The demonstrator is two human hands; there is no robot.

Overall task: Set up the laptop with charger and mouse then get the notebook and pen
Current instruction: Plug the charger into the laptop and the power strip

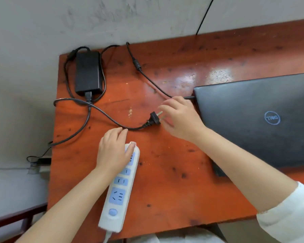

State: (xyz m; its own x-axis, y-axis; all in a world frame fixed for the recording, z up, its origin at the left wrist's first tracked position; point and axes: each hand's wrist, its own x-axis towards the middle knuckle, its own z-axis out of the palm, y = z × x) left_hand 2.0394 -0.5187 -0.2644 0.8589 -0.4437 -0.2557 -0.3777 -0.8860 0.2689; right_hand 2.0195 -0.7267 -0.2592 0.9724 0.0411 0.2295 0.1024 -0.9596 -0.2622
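Note:
A closed black laptop (263, 120) lies at the right of the wooden table (165, 181). The charger's thin cable is plugged into the laptop's left edge. The black charger brick (88, 72) rests at the far left corner. Its mains plug (154, 118) lies loose on the table with its prongs pointing right. My right hand (181, 118) hovers just right of the plug with fingers spread, touching or nearly touching the prongs. My left hand (114, 151) presses flat on the far end of a white power strip (119, 188). No mouse, notebook or pen is in view.
The charger's cables loop over the table's left edge near the grey wall. A small black item (42, 161) with a thin wire sits on a ledge left of the table. A dark wooden frame (12, 220) stands at lower left.

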